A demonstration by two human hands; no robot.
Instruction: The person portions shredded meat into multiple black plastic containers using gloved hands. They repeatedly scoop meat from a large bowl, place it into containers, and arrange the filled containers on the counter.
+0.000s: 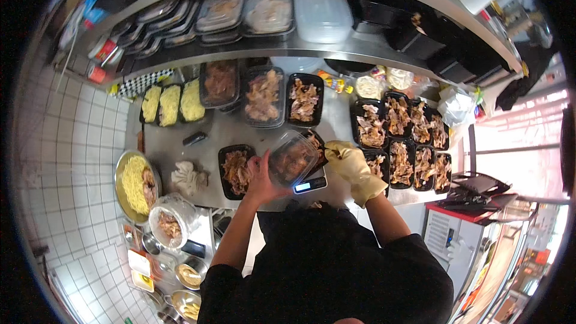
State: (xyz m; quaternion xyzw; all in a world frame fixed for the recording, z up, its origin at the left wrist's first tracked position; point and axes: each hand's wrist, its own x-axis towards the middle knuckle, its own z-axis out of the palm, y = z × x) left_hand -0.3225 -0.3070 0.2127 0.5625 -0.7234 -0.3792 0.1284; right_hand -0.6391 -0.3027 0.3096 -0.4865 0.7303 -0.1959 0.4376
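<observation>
My left hand (262, 177) grips a clear plastic lid (292, 155), tilted over a black plastic tray (320, 139) of cooked, shredded meat. Beneath that tray is a digital kitchen scale (320, 182) with a lit display, mostly covered by the tray and lid. My right hand (353, 168), in a loose pale yellow glove, is at the tray's right side with its fingers curled; whether it grips the rim is hidden. Left of the lid, close by my left wrist, stands another black tray of meat (236, 171).
Several filled meat trays (399, 162) crowd the right. Noodle trays (169, 104), a crumpled cloth (190, 177) and a bowl of noodles (135, 184) are left. A steel shelf (279, 47) with stacked lids (323, 13) overhangs the back. A meat-filled tub (168, 225) stands near my left elbow.
</observation>
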